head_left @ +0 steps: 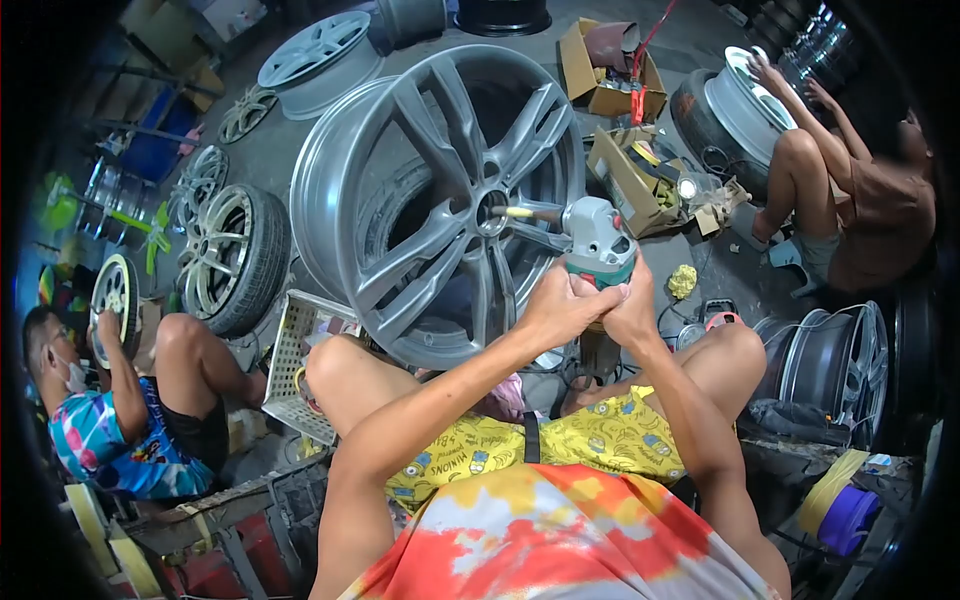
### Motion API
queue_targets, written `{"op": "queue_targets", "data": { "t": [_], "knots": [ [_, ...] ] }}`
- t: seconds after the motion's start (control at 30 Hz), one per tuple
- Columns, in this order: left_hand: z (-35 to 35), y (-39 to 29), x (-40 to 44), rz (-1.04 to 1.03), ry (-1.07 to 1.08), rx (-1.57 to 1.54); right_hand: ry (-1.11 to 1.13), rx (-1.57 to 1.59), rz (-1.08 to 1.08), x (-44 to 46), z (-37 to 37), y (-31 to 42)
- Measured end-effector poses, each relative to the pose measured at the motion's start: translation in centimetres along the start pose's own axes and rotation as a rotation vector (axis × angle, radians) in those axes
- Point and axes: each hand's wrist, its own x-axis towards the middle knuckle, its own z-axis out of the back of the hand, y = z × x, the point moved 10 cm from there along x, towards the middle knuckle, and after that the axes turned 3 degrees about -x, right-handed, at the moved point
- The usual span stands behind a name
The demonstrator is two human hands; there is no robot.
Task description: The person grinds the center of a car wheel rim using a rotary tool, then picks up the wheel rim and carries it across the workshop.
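Power tool [601, 240] at wheel [425, 255] hub [487, 228]

Left hand [563, 306] and right hand [635, 306] both wrapped round the power tool, fingers curled closed on its body. Power tool by the wheel's right edge; its thin shaft [535, 213] points in at the hub, contact cannot be told. Wheel tilted, spoked face toward the hands. On the floor [715, 275]: open carton [612, 180] beyond the wheel's right edge, white basket [288, 350] near its lower left. Person [130, 430] seated left, second person [890, 220] right.
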Motion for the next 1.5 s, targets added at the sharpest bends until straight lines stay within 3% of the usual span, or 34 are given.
{"op": "queue_targets", "data": {
  "t": [0.37, 0.67, 0.73, 0.97, 1.03, 1.33, 1.5],
  "knots": [
    [2.7, 3.1, 1.7, 0.067, -0.004, -0.192, 0.035, -0.236, 0.158, 2.0, -2.7, 2.5],
    [2.0, 3.0, -0.3, 0.219, -0.005, -0.037, 0.115, -0.092, -0.067, 1.1, -2.0, 0.2],
    [1.6, 1.1, -0.1, 0.015, -0.03, -0.021, 0.077, -0.029, 0.013, 0.9, -1.0, 1.5],
    [0.9, -1.0, -1.4, -0.044, -0.002, 0.084, 0.043, -0.015, 0.133, 0.5, -0.3, 3.9],
    [1.7, -1.4, -1.7, -0.088, -0.047, -0.032, 0.04, 0.004, 0.156, 0.5, -1.2, 4.2],
    [5.6, 0.2, -1.4, 0.022, -0.092, 0.106, 0.05, 0.045, 0.173, 1.2, -4.9, 2.5],
    [6.1, 0.8, -1.8, -0.024, -0.093, 0.144, 0.054, 0.028, 0.179, 0.6, -5.1, 3.1]
  ]
}}
